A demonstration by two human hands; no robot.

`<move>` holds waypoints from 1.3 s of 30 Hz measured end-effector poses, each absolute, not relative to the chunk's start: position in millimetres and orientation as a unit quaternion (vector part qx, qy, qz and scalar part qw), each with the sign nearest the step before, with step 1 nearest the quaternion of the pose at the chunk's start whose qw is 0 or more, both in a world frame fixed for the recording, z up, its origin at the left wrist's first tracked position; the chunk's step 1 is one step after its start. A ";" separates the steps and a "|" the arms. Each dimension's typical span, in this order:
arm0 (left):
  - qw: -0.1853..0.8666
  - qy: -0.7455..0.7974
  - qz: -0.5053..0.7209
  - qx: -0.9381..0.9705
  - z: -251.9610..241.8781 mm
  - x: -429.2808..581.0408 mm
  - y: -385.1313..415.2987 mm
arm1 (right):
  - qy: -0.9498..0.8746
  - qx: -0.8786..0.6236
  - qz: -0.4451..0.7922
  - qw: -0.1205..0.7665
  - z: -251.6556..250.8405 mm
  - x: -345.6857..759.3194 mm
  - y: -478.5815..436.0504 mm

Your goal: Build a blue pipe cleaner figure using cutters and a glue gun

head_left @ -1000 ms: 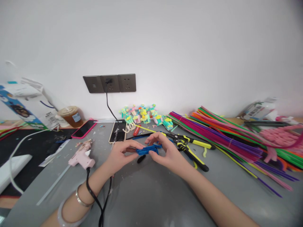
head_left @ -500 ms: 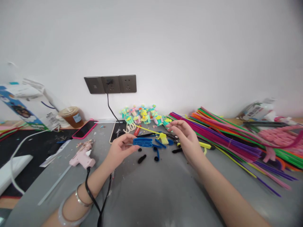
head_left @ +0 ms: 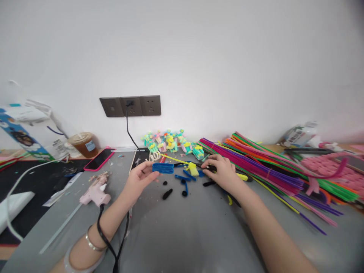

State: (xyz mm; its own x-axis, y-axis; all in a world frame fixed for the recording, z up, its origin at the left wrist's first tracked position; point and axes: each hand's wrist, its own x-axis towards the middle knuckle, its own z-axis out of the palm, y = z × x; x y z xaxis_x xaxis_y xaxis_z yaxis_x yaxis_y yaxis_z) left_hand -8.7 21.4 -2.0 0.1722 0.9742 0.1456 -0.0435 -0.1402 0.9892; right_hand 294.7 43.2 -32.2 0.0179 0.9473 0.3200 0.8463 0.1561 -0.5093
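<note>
My left hand [head_left: 138,181] pinches a flat blue coil of pipe cleaner [head_left: 162,168] and holds it just above the grey table [head_left: 182,235]. My right hand [head_left: 221,172] lies palm down on the black and yellow pliers [head_left: 241,176], its fingers closed over the handles. Between my hands lie loose blue pipe cleaner pieces [head_left: 183,178], a small yellow tuft [head_left: 193,169] and black pieces [head_left: 167,193].
A big heap of coloured pipe cleaners [head_left: 270,167] fills the right side. Small finished figures [head_left: 173,140] stand by the wall under the sockets [head_left: 130,105]. A pink glue gun [head_left: 93,191], a pink phone [head_left: 99,159], a dark phone and a drink cup [head_left: 83,144] lie left.
My right hand let go of the blue coil, rose, then came down on the pliers. My left hand kept the coil and lifted it slightly.
</note>
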 end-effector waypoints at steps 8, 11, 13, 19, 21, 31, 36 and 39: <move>0.505 0.417 0.486 0.579 -7.1 -10.2 25.0 | -0.773 -0.547 0.036 0.319 -17.9 267.5 34.0; 0.511 0.425 0.479 0.574 -5.9 -9.2 24.1 | -0.796 -0.542 0.014 0.268 -19.4 254.1 28.3; 0.514 0.424 0.478 0.572 -5.7 -8.4 23.6 | -0.795 -0.555 -0.005 0.245 -22.9 249.0 26.3; 0.523 0.414 0.478 0.571 -7.8 -8.3 24.1 | -0.776 -0.574 -0.025 0.261 -25.5 246.3 27.4; 0.527 0.410 0.478 0.570 -8.0 -8.7 24.4 | -0.777 -0.559 -0.019 0.289 -23.5 244.3 27.9; 0.524 0.411 0.471 0.579 -6.4 -6.9 23.9 | -0.802 -0.534 -0.017 0.267 -31.4 229.4 31.2; 0.524 0.411 0.469 0.580 -9.0 -7.7 24.9 | -0.772 -0.556 0.022 0.309 -23.5 229.9 28.7; 0.530 0.418 0.457 0.579 -11.7 -8.1 26.4 | -0.722 -0.556 0.100 0.400 -15.3 235.4 26.8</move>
